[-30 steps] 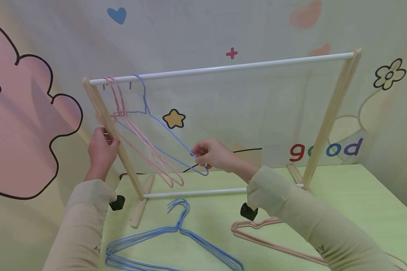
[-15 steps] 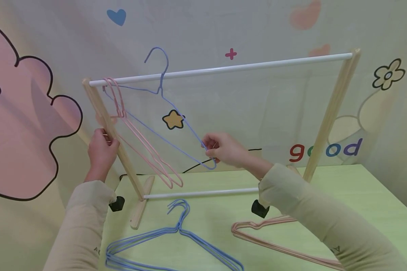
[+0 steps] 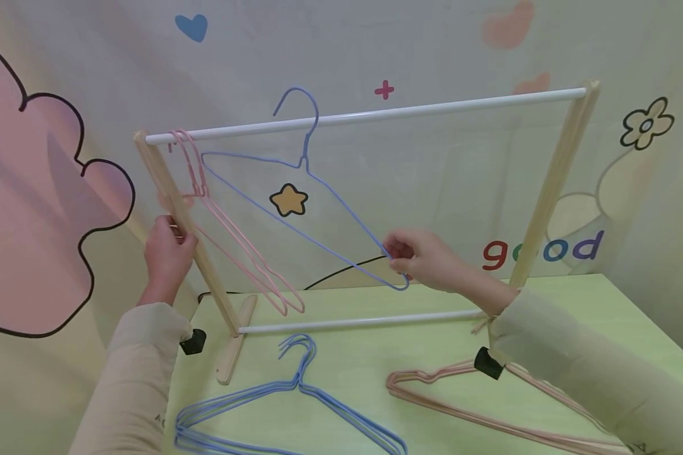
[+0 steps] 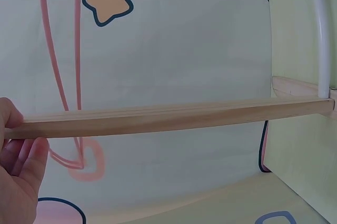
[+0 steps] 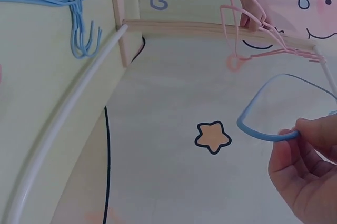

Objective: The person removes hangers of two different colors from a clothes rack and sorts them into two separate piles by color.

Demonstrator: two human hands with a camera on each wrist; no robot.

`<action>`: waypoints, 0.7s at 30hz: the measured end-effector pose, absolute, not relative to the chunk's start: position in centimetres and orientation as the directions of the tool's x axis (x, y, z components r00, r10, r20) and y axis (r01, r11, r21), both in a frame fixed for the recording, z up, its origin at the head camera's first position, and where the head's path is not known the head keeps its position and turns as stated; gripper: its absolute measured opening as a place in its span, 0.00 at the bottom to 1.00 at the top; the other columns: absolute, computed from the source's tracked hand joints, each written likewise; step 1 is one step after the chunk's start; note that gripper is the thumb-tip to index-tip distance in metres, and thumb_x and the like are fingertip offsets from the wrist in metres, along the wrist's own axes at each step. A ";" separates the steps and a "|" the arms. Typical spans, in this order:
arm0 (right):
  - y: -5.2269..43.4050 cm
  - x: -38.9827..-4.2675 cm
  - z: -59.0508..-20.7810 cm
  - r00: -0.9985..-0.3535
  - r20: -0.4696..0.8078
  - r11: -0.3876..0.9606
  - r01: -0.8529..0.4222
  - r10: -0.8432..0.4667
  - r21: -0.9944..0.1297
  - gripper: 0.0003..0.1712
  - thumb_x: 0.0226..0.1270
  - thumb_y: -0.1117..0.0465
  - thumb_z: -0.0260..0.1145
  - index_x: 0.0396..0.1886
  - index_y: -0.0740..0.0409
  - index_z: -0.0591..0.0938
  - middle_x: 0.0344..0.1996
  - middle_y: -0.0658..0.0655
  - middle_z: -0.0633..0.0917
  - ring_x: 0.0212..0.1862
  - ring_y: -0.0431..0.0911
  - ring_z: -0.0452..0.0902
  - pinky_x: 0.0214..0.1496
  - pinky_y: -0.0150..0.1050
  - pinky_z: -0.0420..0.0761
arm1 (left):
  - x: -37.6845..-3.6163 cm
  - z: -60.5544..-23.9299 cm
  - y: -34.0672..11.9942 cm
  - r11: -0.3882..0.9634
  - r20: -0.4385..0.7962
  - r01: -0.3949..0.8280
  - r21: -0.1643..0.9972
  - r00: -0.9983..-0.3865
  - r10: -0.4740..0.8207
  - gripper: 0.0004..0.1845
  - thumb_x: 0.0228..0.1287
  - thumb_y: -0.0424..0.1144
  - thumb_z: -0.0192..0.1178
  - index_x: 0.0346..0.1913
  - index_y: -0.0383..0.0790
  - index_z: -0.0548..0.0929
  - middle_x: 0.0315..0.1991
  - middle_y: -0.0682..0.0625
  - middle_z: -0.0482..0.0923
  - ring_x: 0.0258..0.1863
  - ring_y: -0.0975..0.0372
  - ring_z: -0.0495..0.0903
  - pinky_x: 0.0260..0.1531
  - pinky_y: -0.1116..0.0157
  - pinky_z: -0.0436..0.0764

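Observation:
My left hand (image 3: 167, 256) grips the left wooden post (image 3: 209, 268) of a small hanging rack. In the left wrist view, thumb and fingers lie on either side of that post (image 4: 168, 119). Near its right lower corner, my right hand (image 3: 432, 260) pinches a blue wire hanger (image 3: 317, 115). That hanger tilts down to the right, with its hook tip above the white top rail (image 3: 432, 112). The right wrist view shows its blue corner (image 5: 263, 136) between thumb and fingers. Two pink hangers (image 3: 203, 189) hang at the rail's left end.
A stack of blue hangers (image 3: 300, 376) lies on the green table (image 3: 353, 354) in front of the rack. Pink hangers (image 3: 461, 414) lie to its right, partly behind the right sleeve. A white lower bar (image 3: 364, 321) joins the rack's posts.
The blue hanger has come up off the rail, its hook now raised above it. My right hand has carried it to the right. My left hand stays on the post.

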State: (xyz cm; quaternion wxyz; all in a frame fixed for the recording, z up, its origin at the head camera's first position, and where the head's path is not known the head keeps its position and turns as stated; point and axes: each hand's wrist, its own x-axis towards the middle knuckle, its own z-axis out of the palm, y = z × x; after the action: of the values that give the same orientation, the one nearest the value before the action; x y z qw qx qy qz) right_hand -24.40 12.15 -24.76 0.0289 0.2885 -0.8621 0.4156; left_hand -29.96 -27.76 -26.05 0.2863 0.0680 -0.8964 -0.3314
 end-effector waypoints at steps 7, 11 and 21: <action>14.2 -23.0 -25.7 -0.829 0.233 0.527 -0.513 -0.508 -0.678 0.06 0.54 0.75 0.57 0.30 0.63 0.74 0.20 0.54 0.74 0.23 0.43 0.68 0.23 0.32 0.73 | -30.0 -26.0 -27.8 0.770 0.464 0.069 0.634 -0.831 -0.307 0.19 0.59 0.39 0.46 0.51 0.32 0.65 0.43 0.37 0.73 0.42 0.49 0.73 0.40 0.55 0.74; 14.9 -22.4 -26.7 -0.835 0.175 0.545 -0.484 -0.522 -0.685 0.06 0.54 0.74 0.57 0.30 0.61 0.74 0.19 0.53 0.74 0.23 0.43 0.69 0.24 0.33 0.74 | -29.9 -26.0 -27.8 0.772 0.472 0.073 0.631 -0.826 -0.308 0.19 0.59 0.39 0.46 0.51 0.32 0.65 0.43 0.37 0.72 0.42 0.49 0.73 0.40 0.55 0.73; 15.7 -21.6 -29.4 -0.792 0.098 0.457 -0.443 -0.603 -0.771 0.04 0.56 0.74 0.56 0.32 0.65 0.73 0.20 0.52 0.71 0.24 0.41 0.67 0.23 0.31 0.73 | -30.0 -26.1 -27.8 0.783 0.488 0.074 0.618 -0.817 -0.308 0.18 0.58 0.37 0.45 0.49 0.31 0.66 0.41 0.37 0.73 0.41 0.49 0.73 0.43 0.54 0.69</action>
State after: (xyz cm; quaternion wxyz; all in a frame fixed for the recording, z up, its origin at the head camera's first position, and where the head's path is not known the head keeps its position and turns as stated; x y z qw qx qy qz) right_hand -21.56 15.70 -29.42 -0.0952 0.3085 -0.8482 0.4199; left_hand -30.04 -27.76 -26.06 0.2956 0.0654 -0.8967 -0.3229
